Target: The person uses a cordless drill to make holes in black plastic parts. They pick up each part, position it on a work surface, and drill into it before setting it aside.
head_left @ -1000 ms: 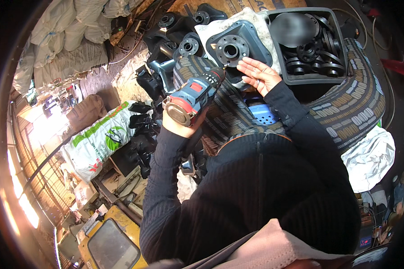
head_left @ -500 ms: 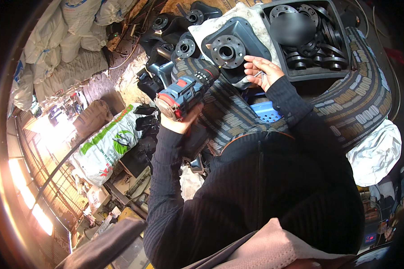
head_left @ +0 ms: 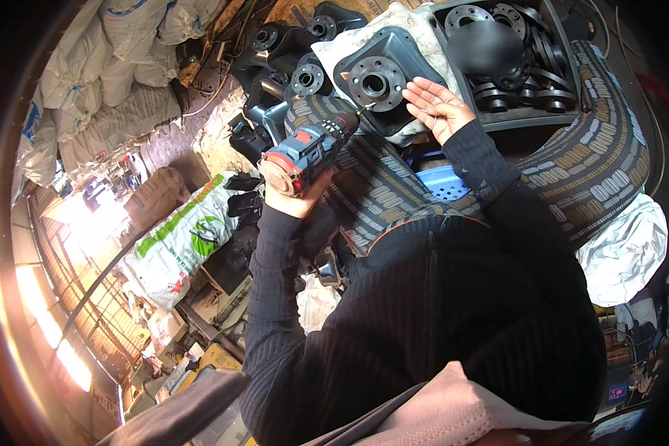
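Observation:
My left hand (head_left: 302,196) is wrapped round the handle of a blue-grey and red cordless drill (head_left: 305,151). The drill's tip points up and right, close to the lower rim of a round metal flange (head_left: 364,95) with bolt holes and a central bore. That flange sits on a black, square-shouldered housing (head_left: 412,56), which rests on a white padded sack (head_left: 342,50). Beside the flange's right side, my right hand (head_left: 440,108) has its fingers stretched out, the fingertips near the housing. Whether anything small lies in its palm, I cannot tell.
A grey crate (head_left: 524,121) of dark round flanges stands at the right of the housing. Several similar housings (head_left: 307,79) lie to the left. Patterned fabric (head_left: 587,175) covers my legs, with a blue perforated plastic piece (head_left: 444,183) between them. Filled sacks (head_left: 108,111) are stacked far left.
My right hand's fingers have gone from pinched together to stretched out, and the hand has shifted slightly up and right. The drill stays in nearly the same place.

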The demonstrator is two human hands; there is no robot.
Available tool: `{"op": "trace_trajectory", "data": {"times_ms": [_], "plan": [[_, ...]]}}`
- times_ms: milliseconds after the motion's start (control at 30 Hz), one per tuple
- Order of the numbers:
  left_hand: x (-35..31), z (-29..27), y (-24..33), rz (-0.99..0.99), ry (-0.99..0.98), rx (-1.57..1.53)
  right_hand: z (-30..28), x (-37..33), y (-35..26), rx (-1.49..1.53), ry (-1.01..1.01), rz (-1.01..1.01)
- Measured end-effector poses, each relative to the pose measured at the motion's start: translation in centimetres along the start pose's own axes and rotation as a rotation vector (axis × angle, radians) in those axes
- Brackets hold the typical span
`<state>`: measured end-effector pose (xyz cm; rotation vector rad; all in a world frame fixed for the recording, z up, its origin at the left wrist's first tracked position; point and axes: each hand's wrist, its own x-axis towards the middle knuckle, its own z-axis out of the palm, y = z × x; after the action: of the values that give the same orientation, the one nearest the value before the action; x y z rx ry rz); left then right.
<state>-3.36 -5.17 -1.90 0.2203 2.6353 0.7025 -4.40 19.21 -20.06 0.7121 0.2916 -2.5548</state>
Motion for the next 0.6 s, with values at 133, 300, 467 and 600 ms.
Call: {"op": "trace_trajectory", "data": {"times_ms": [133,300,467,600], "plan": [[-0.1,0.1,1.3,-0.047,-0.022,-0.040,0.2,0.0,-0.1,0.002,0.061,-0.033],[0.4,0.2,1.0,-0.075,-0.046,0.031,-0.6,0.3,-0.7,0.052,0.065,-0.049],[0.9,-0.4,-1.4,-0.039,-0.175,0.332,-0.2,0.4,-1.4,0.015,0.076,-0.045],[3.0,-1.6,3.8,-0.061,-0.234,0.214,0.9,1.0,-2.4,-0.101,0.062,-0.125]]}}
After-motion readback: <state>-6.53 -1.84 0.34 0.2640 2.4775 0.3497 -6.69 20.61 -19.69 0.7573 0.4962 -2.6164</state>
